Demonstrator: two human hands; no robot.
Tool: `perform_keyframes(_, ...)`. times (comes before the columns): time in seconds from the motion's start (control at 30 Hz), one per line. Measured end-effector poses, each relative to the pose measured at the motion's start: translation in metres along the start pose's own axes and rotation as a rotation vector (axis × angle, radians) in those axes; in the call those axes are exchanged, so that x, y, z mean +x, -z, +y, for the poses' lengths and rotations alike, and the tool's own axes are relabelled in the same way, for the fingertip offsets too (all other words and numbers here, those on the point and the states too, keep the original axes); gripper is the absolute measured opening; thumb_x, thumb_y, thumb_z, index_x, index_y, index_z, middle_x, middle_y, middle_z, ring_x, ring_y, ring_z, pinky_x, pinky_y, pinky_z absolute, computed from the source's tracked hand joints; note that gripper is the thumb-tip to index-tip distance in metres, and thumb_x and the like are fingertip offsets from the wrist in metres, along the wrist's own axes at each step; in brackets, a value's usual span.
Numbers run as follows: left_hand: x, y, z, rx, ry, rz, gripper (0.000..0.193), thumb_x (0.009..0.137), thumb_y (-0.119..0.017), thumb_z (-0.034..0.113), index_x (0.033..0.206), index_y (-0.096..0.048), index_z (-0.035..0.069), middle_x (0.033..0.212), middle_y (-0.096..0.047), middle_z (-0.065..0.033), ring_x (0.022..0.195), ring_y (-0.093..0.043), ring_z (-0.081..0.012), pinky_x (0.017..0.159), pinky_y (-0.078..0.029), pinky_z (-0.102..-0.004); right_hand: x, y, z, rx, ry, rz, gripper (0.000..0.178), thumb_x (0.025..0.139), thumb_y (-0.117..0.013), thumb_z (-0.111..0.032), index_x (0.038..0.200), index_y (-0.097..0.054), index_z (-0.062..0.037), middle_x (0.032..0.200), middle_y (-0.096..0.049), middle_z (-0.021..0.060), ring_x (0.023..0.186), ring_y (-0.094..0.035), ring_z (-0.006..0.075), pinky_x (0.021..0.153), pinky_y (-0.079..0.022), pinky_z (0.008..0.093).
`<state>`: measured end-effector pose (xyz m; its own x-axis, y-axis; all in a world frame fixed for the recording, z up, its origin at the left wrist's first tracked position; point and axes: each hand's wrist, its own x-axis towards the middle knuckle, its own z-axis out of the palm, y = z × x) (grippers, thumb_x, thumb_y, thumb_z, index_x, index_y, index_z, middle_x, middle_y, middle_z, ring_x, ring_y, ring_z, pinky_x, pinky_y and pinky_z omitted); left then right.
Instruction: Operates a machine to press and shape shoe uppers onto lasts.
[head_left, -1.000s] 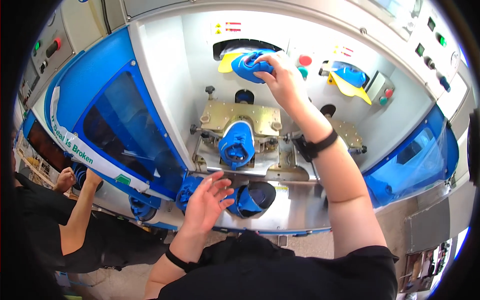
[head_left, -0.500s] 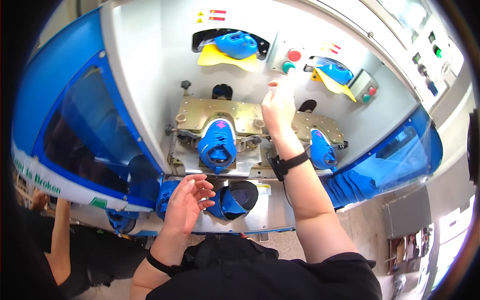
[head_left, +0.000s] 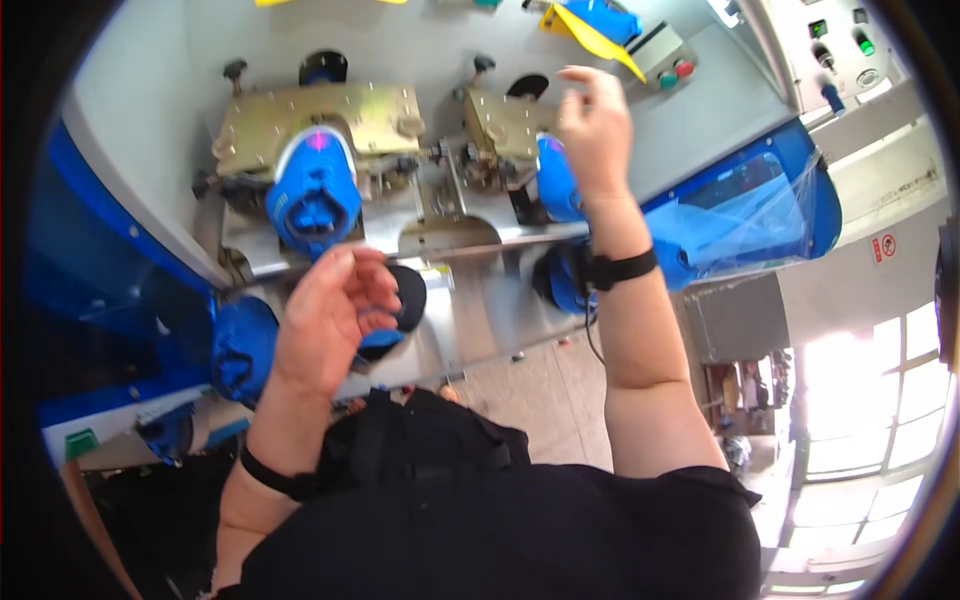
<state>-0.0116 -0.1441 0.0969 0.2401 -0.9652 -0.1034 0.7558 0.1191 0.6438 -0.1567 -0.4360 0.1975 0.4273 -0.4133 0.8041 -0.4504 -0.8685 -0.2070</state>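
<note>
My right hand [head_left: 598,130] is raised over the machine's right station, index finger stretched out and the others bent, holding nothing. Beside and partly behind it sits a blue shoe upper [head_left: 556,185] at the brass-coloured clamp plate [head_left: 500,125]. Another blue shoe upper [head_left: 318,190], with a pink mark, sits at the left clamp plate [head_left: 380,110]. My left hand [head_left: 330,320] hovers just below that upper, palm turned inward, fingers loosely bent and apart, nothing in them. Behind its fingers, a black-and-blue shoe piece [head_left: 410,298] lies on the metal ledge, partly hidden.
A control box [head_left: 660,55] with red and green buttons is mounted on the back wall near a yellow flap [head_left: 600,40]. Blue shoe uppers [head_left: 243,345] lie at the ledge's left end. More blue material [head_left: 568,285] is partly hidden by my right wrist. Blue side guards [head_left: 810,200] flank the machine.
The view has swung right and downward. My right hand has left the green button of the middle control box and moved right, over the right station. My left hand remains empty.
</note>
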Motion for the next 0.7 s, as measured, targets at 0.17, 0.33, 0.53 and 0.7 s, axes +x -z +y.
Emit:
perform_keyframes(0.17,0.020,-0.014,-0.014,0.047,0.038,0.066,0.034,0.098,-0.048,0.034,0.115,-0.057,0.005,0.094,-0.062,-0.0062,0.082,-0.062,-0.0174,0.069,-0.051,-0.0308,-0.057,0.047,0.048,-0.020,-0.366,0.017,0.015,0.089,-0.061,-0.016,0.100,-0.063,-0.0060,0.095,-0.063,0.0101,0.068,-0.063,0.0213,0.067,-0.050,0.0354)
perform_keyframes(0.33,0.048,-0.035,-0.054,0.080,0.129,0.044,0.031,0.098,-0.050,0.032,0.112,-0.057,0.006,0.093,-0.063,-0.0064,0.083,-0.063,-0.0174,0.070,-0.051,-0.0305,-0.139,0.043,0.071,-0.154,-0.257,-0.226,0.024,0.081,-0.073,-0.027,0.093,-0.062,-0.0085,0.093,-0.062,0.0103,0.085,-0.064,0.0313,0.071,-0.051,0.0401)
perform_keyframes(0.53,0.124,-0.098,-0.130,0.303,0.170,0.190,0.035,0.095,-0.059,0.028,0.121,-0.055,0.004,0.122,-0.062,-0.0137,0.107,-0.063,-0.0256,0.081,-0.055,-0.0369,-0.175,0.038,0.091,-0.096,-0.206,-0.299,0.040,0.076,-0.071,-0.011,0.113,-0.054,-0.0092,0.105,-0.056,0.0104,0.093,-0.060,0.0330,0.076,-0.052,0.0423)
perform_keyframes(0.7,0.200,-0.143,-0.181,0.183,0.204,0.306,0.051,0.088,-0.071,0.032,0.124,-0.051,0.003,0.121,-0.058,-0.0153,0.108,-0.062,-0.0274,0.082,-0.056,-0.0422,-0.151,0.051,0.104,0.006,-0.173,-0.284,0.028,0.078,-0.069,-0.008,0.104,-0.059,-0.0065,0.098,-0.058,0.0117,0.092,-0.058,0.0338,0.078,-0.049,0.0419)
